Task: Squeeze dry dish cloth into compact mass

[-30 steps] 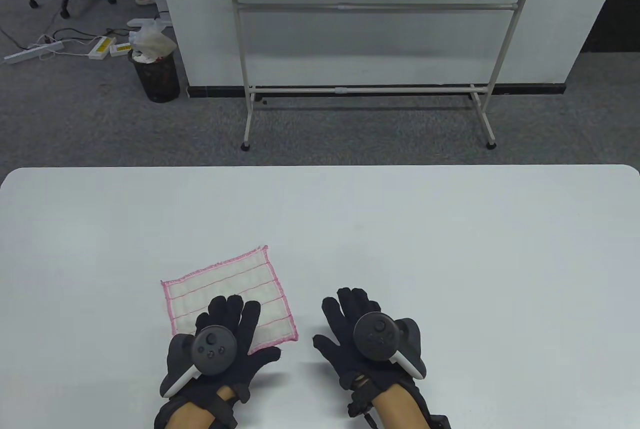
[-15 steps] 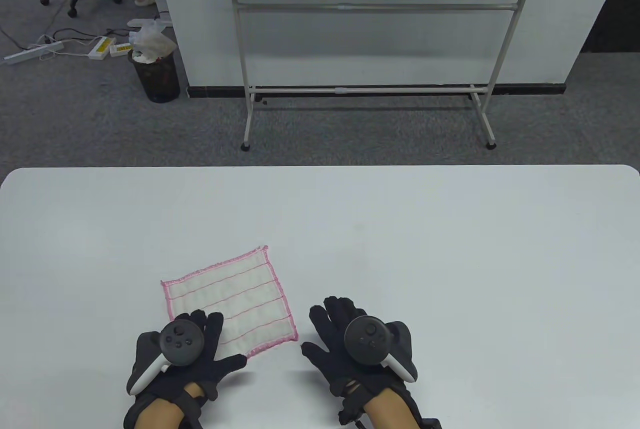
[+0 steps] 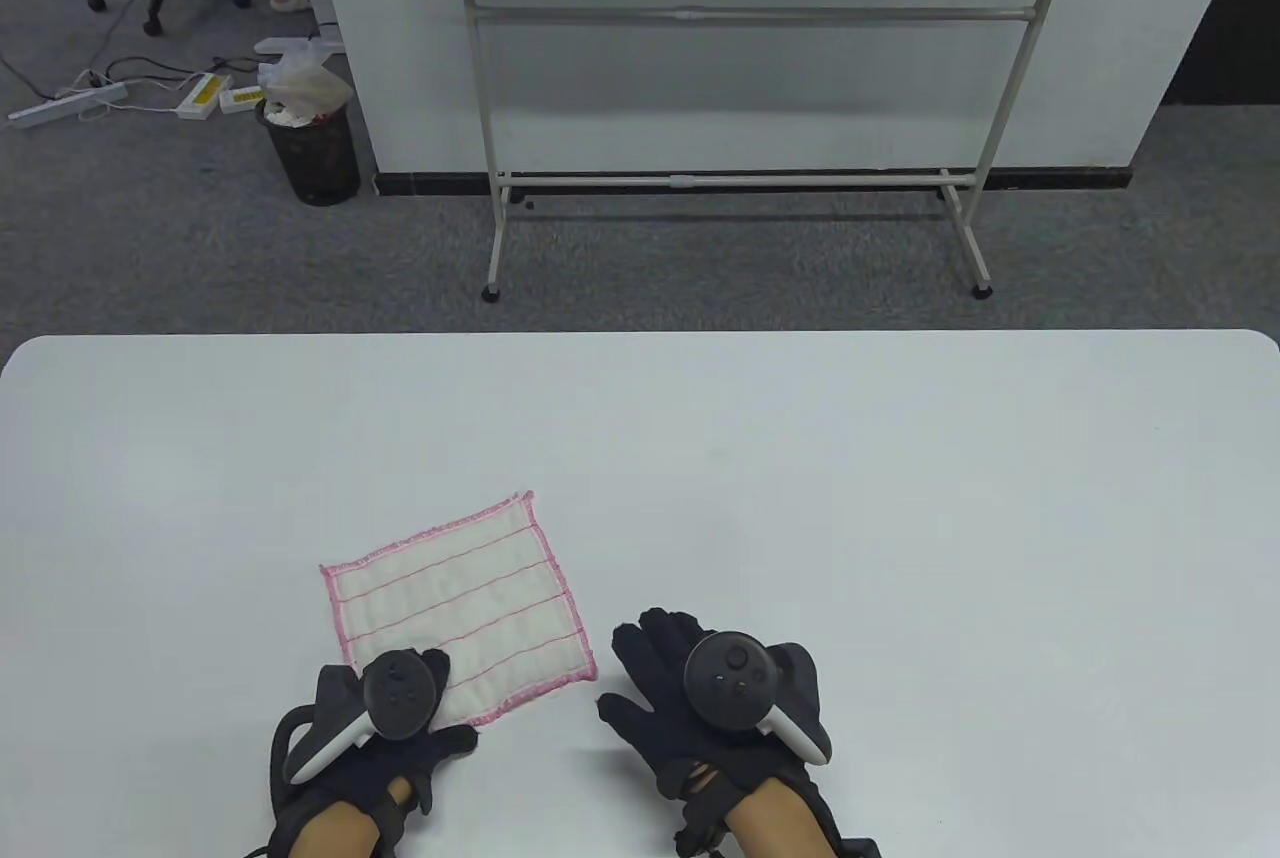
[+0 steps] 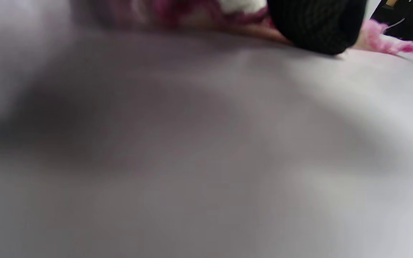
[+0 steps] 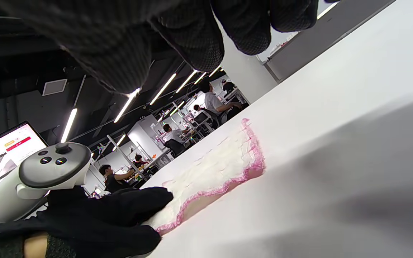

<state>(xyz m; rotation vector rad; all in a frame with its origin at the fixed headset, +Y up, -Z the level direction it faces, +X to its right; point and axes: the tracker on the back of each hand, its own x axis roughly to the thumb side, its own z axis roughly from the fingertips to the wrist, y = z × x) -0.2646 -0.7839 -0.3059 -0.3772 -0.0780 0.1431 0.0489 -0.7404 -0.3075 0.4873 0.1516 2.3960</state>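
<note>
The dish cloth [image 3: 460, 588], white with pink stripes and pink edging, lies flat on the white table [image 3: 850, 478]. My left hand [image 3: 425, 688] rests on the cloth's near-left corner; the tracker hides most of its fingers. In the left wrist view a gloved fingertip [image 4: 317, 25] presses on the cloth's pink edge [image 4: 382, 41]. The right wrist view shows the left hand [image 5: 127, 208] lying on the cloth [image 5: 221, 168]. My right hand [image 3: 640, 668] rests open and empty on the table just right of the cloth, its fingers [image 5: 192, 39] apart from it.
Beyond the table's far edge stand a whiteboard frame [image 3: 740, 178] and a black waste bin [image 3: 312, 153] on the carpet. The table's near edge is close behind both wrists.
My left hand has slid back and left from the cloth's middle to its near-left corner. My right hand has drawn slightly back and left. The cloth has stayed flat and in place.
</note>
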